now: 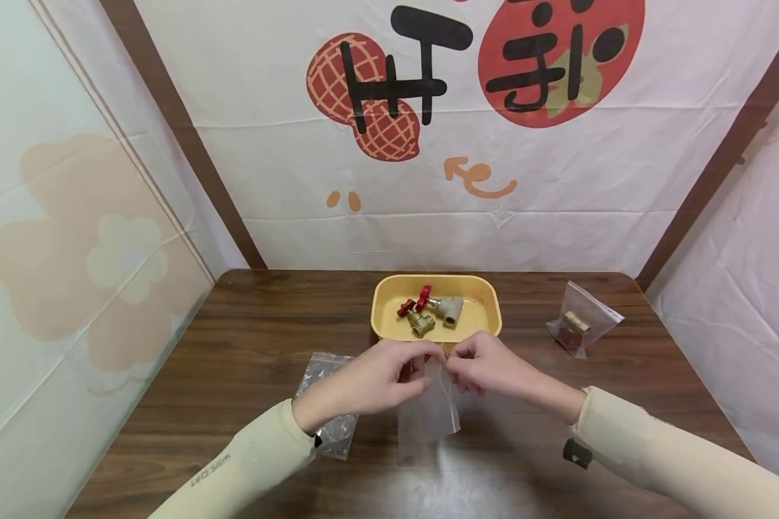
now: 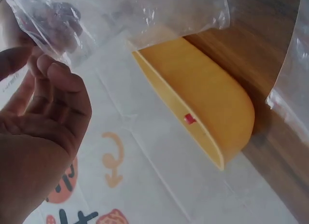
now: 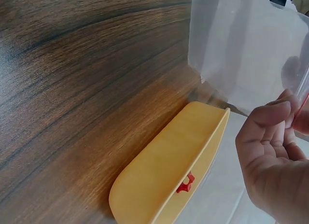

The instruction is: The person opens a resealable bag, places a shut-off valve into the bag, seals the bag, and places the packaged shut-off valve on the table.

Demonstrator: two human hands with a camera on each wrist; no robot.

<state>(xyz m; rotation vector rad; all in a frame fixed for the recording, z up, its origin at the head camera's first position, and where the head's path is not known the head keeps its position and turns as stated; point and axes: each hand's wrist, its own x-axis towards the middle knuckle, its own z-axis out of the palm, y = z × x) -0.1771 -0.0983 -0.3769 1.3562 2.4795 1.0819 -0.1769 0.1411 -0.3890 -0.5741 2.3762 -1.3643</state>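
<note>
Just before the yellow tray [image 1: 482, 317], in the head view, the right hand [image 1: 487, 364] pinched the clear bag's [image 1: 425, 422] upper edge; the left hand [image 1: 386, 371] met it, fingers bent, grip unclear. Opening seemed underway, parting the lips next. Left wrist: bag near tray. Right wrist: tabletop [image 3: 72, 122] left room alongside.

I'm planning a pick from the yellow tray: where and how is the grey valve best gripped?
Probably pinch the grey valve by its thick body, coming from above on its right: the yellow tray has raised walls, bare floor lies on that side, and the valve's red handle sits close to the brass-coloured valve.
</note>
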